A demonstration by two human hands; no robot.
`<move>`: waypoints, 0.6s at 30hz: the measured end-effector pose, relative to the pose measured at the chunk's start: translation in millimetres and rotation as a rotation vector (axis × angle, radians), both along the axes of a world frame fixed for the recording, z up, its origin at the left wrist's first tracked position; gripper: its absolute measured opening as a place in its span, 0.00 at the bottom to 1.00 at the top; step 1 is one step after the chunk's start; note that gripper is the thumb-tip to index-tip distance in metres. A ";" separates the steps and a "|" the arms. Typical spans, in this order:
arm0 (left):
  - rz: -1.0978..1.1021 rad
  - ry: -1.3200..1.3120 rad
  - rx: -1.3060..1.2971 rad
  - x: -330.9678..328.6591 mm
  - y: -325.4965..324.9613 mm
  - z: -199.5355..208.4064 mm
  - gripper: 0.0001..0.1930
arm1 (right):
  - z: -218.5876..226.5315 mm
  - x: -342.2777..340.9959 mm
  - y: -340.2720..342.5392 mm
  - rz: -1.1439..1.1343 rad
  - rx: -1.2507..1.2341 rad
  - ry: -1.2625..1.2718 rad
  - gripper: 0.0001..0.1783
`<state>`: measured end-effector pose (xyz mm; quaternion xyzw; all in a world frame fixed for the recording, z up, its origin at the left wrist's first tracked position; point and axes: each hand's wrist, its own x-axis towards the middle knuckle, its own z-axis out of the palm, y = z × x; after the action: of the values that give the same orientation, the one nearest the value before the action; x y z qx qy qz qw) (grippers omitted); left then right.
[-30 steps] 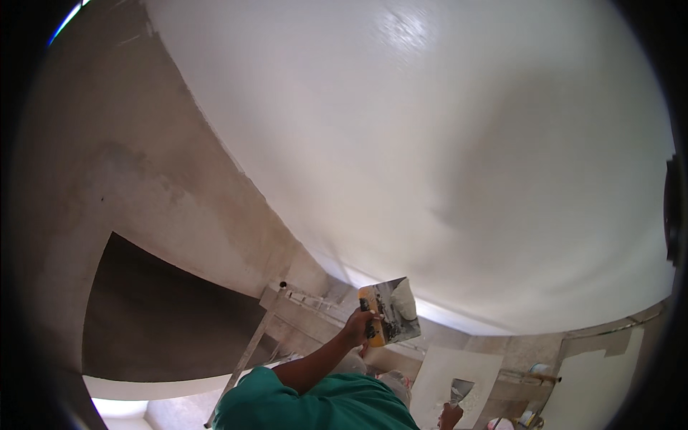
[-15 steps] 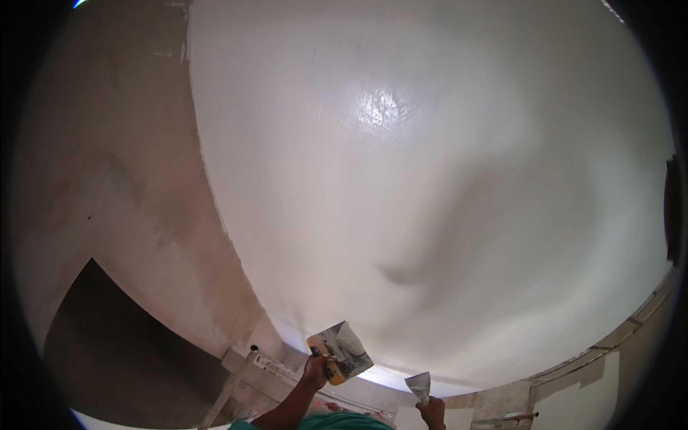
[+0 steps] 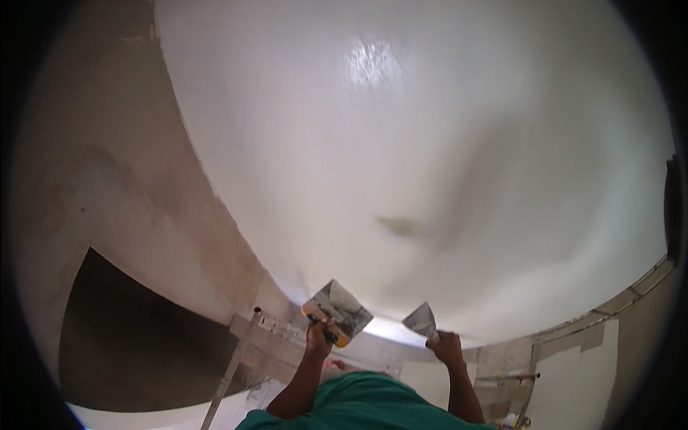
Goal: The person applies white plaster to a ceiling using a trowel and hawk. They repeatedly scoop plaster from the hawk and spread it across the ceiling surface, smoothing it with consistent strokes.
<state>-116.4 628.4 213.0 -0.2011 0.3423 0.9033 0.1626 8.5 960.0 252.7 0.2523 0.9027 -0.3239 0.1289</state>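
Now, watching through the head camera from afar, I see both tools up at about the same level. My left hand grips a broad flat blade by its yellow-edged back, and a smear of pale paste sits on the blade's face. My right hand is closed round the handle of a smaller scraper, whose grey blade fans out up and to the left. A second ago that scraper hung well below the broad one, off to the right; it has since been raised, and its tip has swung inward. To my judgement, that puts the small blade within easy reach of the paste — handy for working the two edges together — though a gap remains between them. Both tools appear in front of the lower edge of a large white surface, partly shiny near the top; from this angle I cannot tell whether either touches it. Left of that lies bare, brownish plaster, with a dark rectangular area lower down — and below my hands, a green shirt.
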 end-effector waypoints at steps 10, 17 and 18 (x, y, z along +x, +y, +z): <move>0.017 0.180 -0.023 -55.4 83.8 -18.9 0.25 | 1.4 -125.2 15.5 0.194 -0.167 0.112 0.22; -0.302 0.208 -0.536 -32.7 87.3 -23.9 0.18 | -13.6 -143.6 6.6 0.256 -0.125 0.118 0.24; -0.426 0.194 -0.702 -30.5 96.8 -4.8 0.16 | -11.0 -143.9 12.3 0.269 -0.112 0.135 0.24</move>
<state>-146.8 725.3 208.2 -0.0831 0.6769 0.6928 0.2344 -135.4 972.3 241.8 0.0990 0.9155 -0.3698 0.1239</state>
